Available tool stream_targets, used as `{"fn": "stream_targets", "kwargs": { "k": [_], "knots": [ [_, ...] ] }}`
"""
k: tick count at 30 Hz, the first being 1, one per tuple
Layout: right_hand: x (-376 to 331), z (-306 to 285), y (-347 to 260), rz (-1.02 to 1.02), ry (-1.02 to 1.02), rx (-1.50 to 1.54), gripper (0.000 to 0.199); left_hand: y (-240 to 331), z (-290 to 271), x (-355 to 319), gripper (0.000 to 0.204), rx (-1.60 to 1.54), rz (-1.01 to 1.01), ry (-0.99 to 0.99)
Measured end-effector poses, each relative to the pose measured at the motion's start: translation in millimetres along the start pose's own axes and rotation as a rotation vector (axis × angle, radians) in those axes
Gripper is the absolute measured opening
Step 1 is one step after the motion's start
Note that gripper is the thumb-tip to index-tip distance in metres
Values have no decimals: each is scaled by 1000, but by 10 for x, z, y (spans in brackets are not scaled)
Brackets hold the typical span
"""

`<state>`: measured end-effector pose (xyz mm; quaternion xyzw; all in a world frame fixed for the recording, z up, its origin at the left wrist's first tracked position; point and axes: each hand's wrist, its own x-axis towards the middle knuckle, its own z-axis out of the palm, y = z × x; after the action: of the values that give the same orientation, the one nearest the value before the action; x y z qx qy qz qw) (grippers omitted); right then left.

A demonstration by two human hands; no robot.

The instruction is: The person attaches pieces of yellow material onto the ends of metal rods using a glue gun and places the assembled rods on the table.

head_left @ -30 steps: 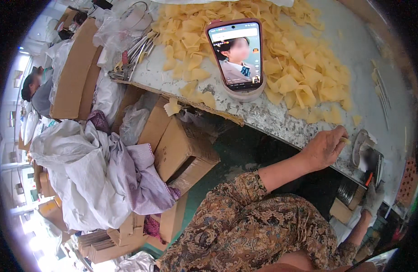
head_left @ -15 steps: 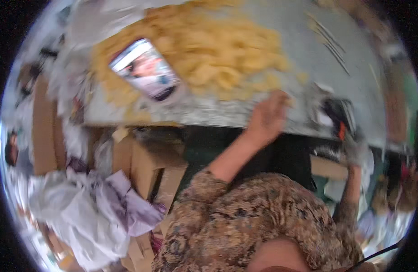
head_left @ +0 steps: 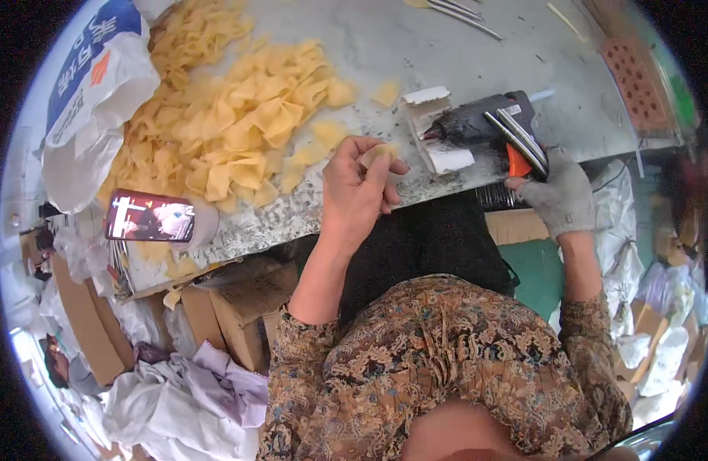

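A: What sits at the centre?

B: A thin yellow piece (head_left: 380, 154), pinched in a worker's bare left hand (head_left: 362, 183), above the near edge of a grey worktable (head_left: 354, 46). Thumb and forefinger are together on it; the fingers hide part of its shape.

A: How far along does the work look?

B: Barely into the supply, by my judgement. One piece is in hand, while a broad yellow pile (head_left: 254, 115) lies loose to the left, with a lone flake (head_left: 386, 93) just beyond its right end. No joined or finished item can be made out.

A: And the tool?

B: A black glue gun (head_left: 477, 121) lies to the right, its nose over a curled white card (head_left: 451, 160), apart from the piece.

A: The other hand?

B: A gloved right hand (head_left: 560, 196), in grey, at the gun's orange part (head_left: 518, 160) and the lower ends of some silver sticks (head_left: 519, 140). Whether its fingers are closed on them, I cannot tell.

A: Farther out?

B: A lit phone (head_left: 150, 217) propped at the table's near left, a blue-and-white bag (head_left: 100, 92) beyond it, a reddish holed pad (head_left: 638, 84) at far right, and cardboard boxes (head_left: 216, 326) below.
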<state>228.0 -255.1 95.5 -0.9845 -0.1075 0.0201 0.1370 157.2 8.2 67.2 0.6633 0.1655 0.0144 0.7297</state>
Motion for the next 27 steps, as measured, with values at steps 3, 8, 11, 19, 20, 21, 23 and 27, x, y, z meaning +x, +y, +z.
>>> {"fn": "stream_targets", "kwargs": {
  "k": [3, 8, 11, 19, 20, 21, 23, 27],
  "knots": [
    [4, -14, -77, -24, 27, -72, 63, -8, 44, 24, 17, 6, -3, -21],
    [6, 1, -71, -21, 26, -86, 64, -44, 92, 73, 18, -38, 2, -49],
    [3, 1, -92, -28, 49, -76, 62, 8, 102, 66, 18, -24, 23, -62],
    [20, 23, -65, -36, 67, -85, 50, 52, 169, 50, 17, -24, 39, -48],
    [19, 22, -58, -36, 67, -85, 50, 49, 171, 48, 17, -24, 39, -49],
    [24, 20, -57, -25, 52, -87, 48, 47, 168, 51, 16, -2, 50, -44],
    [37, 28, -42, -17, 39, -89, 45, 41, 169, 50, 15, 21, 63, -37],
    [43, 8, 63, -90, 29, -7, 39, 40, 168, 49, 11, 147, 117, 14]
  ]
}}
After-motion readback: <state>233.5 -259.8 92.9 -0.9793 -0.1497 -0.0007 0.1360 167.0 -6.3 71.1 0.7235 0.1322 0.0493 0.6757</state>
